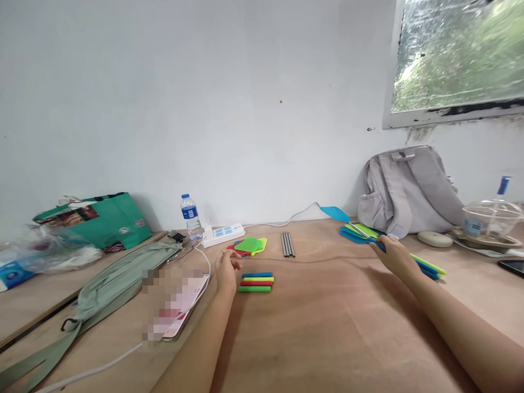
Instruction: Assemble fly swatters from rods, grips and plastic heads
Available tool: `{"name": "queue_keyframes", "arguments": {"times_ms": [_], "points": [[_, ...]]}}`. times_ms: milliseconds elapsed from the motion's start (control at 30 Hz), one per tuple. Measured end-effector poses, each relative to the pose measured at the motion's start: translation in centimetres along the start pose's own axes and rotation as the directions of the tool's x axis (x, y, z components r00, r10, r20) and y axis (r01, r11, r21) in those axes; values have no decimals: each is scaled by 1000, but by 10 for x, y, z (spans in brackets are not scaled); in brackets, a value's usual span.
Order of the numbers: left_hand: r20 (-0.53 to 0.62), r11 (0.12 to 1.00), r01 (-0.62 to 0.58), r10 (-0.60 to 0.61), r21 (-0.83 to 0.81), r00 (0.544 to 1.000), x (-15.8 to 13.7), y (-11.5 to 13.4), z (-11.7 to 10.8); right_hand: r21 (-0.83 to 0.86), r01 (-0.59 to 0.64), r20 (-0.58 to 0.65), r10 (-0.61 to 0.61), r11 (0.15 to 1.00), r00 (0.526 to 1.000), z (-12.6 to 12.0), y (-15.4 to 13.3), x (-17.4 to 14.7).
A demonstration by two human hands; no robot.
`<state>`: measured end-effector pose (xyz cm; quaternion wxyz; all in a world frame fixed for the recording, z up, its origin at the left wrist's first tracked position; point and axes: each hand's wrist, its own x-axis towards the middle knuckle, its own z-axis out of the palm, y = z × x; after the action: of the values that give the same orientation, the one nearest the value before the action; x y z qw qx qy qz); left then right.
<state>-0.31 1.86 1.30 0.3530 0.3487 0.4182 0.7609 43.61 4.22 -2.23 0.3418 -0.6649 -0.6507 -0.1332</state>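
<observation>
My right hand (393,255) is closed around the handle of a blue fly swatter, its blue head (334,213) raised toward the wall on a thin metal rod. Beneath it lie more swatters, with a blue head (351,236) and yellow-green handle ends (429,265). My left hand (227,265) hovers with loosely curled fingers and nothing visible in them. Just beyond it, loose swatter heads are stacked, a green one (249,245) on top of red and yellow. Several coloured handles (256,282) lie in a row nearby. Bare metal rods (287,244) rest side by side at the centre.
At the left are a phone (182,308) with a white cable, a grey-green strap bag (123,278), a green bag (110,221), a water bottle (190,215) and a power strip (223,234). A grey backpack (409,191) and a plastic cup (489,221) stand right.
</observation>
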Motion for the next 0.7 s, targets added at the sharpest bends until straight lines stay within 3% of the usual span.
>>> {"name": "queue_keyframes", "arguments": {"times_ms": [233,367,533,700], "points": [[-42,995,-64,67,74,997,-1,1,1,-215,-178,141,211,960,967,-7,29,-5],[-36,990,-78,83,121,996,-3,0,2,-222,-152,135,185,963,973,-5,24,-7],[-6,977,-90,93,192,996,-4,0,1,-155,-67,243,104,986,964,-1,23,-4],[41,954,-122,115,272,992,-5,-7,1,-117,-126,336,158,985,929,-6,19,-4]]}}
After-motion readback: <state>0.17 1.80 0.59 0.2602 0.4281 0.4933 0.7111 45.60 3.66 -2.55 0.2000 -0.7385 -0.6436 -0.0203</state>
